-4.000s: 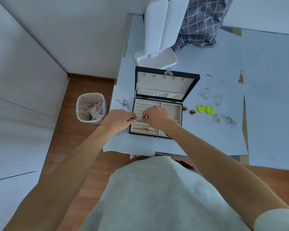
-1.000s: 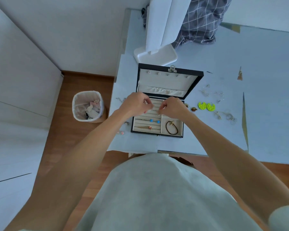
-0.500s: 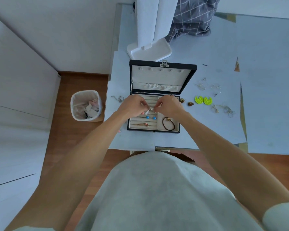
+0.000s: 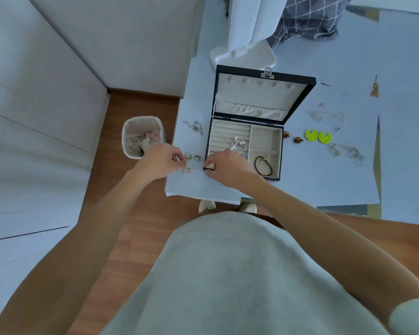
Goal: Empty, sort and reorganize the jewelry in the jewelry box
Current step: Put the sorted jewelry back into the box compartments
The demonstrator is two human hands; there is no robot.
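- Both hands have left the ring rolls: left hand [image 4: 161,160], fingers pinched narrow, over small pink earrings [image 4: 188,171] at the jewelry box's [image 4: 269,146] eight o'clock.
- Right hand [image 4: 224,169] pinches its corner; contents perhaps nothing.

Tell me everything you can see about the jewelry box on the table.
The jewelry box is a black rectangular case with a pale, fabric-looking lining, standing open on the blue table. Its lid leans back, with a metal clasp on its top edge, a row of small hooks and a gathered pocket inside. The base has ring-roll slots on the left, holding a pale trinket and something blue, and open compartments on the right; the nearest holds a dark bracelet. The right hand covers its front left corner.
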